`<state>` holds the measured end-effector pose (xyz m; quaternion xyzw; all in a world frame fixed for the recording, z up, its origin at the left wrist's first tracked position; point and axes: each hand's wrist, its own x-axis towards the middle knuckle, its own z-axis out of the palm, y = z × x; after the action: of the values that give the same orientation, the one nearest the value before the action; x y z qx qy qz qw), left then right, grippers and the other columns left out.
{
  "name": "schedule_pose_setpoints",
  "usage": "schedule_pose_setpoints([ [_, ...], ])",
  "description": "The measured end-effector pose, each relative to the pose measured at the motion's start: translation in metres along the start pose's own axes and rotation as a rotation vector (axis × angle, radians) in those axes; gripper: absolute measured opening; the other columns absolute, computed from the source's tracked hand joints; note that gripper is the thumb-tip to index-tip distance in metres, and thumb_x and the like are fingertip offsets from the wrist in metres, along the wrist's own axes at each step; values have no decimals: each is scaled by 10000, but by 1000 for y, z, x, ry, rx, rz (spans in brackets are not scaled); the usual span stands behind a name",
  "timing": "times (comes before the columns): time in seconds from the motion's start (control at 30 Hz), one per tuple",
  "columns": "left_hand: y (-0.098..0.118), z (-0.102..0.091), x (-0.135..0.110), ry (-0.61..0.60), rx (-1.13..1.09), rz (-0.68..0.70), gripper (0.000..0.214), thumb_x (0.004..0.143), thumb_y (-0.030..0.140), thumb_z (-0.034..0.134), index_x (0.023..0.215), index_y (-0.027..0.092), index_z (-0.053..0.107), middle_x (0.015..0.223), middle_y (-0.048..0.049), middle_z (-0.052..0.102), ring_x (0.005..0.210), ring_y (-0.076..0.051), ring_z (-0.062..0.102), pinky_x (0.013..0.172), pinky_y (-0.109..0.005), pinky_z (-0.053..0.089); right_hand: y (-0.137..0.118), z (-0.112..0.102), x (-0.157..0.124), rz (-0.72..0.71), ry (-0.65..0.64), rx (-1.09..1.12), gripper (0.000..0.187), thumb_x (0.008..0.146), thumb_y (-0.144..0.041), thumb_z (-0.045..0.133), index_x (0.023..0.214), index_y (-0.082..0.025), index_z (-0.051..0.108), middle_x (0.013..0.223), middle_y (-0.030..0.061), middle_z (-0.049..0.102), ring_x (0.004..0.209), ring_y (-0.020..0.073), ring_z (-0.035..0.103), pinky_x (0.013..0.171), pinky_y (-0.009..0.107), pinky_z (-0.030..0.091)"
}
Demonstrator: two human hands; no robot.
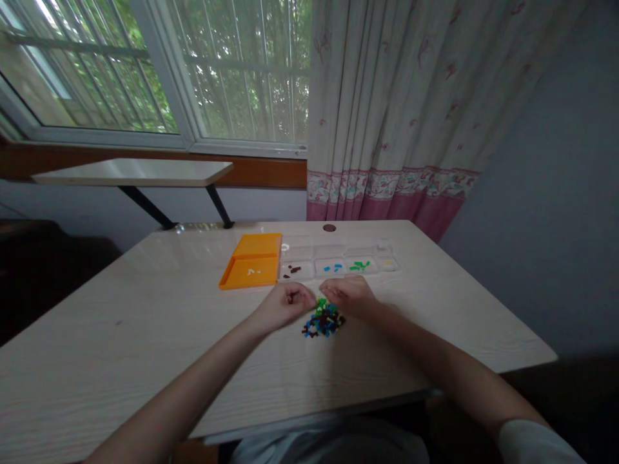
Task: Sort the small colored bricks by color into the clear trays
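A heap of small coloured beads [323, 320], blue, green and dark brown, lies on the pale wooden table [145, 335]. My left hand [285, 301] rests just left of the heap with its fingers curled in. My right hand [349, 295] sits at the heap's far right edge, fingers bent down over the beads. What either hand pinches is too small to make out. Beyond the hands stands a clear divided tray [338, 261] with brown, blue, green and yellowish beads sorted in separate compartments.
An orange box [251, 270] with its open lid [258, 245] lies left of the clear tray and holds a few pale beads. A round cable hole [329, 227] is at the table's far edge. Behind are a wall shelf [130, 171], a window and a curtain.
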<state>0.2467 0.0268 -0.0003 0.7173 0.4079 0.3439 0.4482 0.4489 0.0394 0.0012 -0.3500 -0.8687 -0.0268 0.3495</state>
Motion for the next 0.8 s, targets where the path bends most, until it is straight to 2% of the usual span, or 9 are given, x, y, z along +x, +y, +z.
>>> schedule_pose_setpoints([
  [0.1, 3, -10, -6, -177, 259, 104, 172, 690, 290, 604, 620, 139, 562, 569, 14, 526, 512, -83, 447, 484, -182, 328, 9, -12, 1, 82, 207, 38, 290, 834, -360, 459, 778, -177, 676, 442, -15, 506, 431, 84, 449, 532, 195, 382],
  [0.17, 6, -15, -9, -252, 394, 158, 152, 687, 282, 611, 639, 146, 564, 602, 15, 519, 548, -89, 451, 515, -183, 337, 14, -21, 2, 131, 327, 60, 269, 819, -352, 484, 769, -167, 672, 405, -42, 420, 396, 74, 397, 487, 187, 369],
  [0.3, 13, -17, -11, -350, 522, 215, 158, 685, 302, 627, 737, 158, 591, 701, 1, 540, 642, -109, 472, 578, -188, 348, 21, -30, 5, 154, 462, 95, 203, 792, -311, 524, 761, -167, 662, 401, -73, 344, 364, 53, 318, 443, 173, 342],
  [0.43, 13, -16, -10, -404, 578, 220, 165, 705, 312, 615, 713, 158, 556, 711, 7, 537, 645, -104, 457, 586, -185, 331, 20, -27, 6, 105, 444, 85, 170, 783, -290, 543, 757, -170, 660, 409, -73, 352, 367, 51, 318, 438, 166, 342],
  [0.57, 7, -16, -9, -383, 605, 173, 182, 737, 329, 584, 693, 157, 543, 654, 21, 516, 595, -93, 439, 550, -180, 305, 17, -25, 5, 97, 381, 96, 183, 790, -299, 533, 765, -169, 660, 397, -72, 346, 366, 58, 324, 442, 169, 353],
  [0.8, 6, -20, -9, -371, 617, 164, 203, 732, 341, 586, 667, 154, 541, 636, 26, 514, 581, -90, 444, 539, -177, 296, 16, -27, 6, 91, 401, 109, 174, 792, -277, 536, 758, -158, 658, 407, -72, 335, 373, 57, 322, 442, 173, 351],
])
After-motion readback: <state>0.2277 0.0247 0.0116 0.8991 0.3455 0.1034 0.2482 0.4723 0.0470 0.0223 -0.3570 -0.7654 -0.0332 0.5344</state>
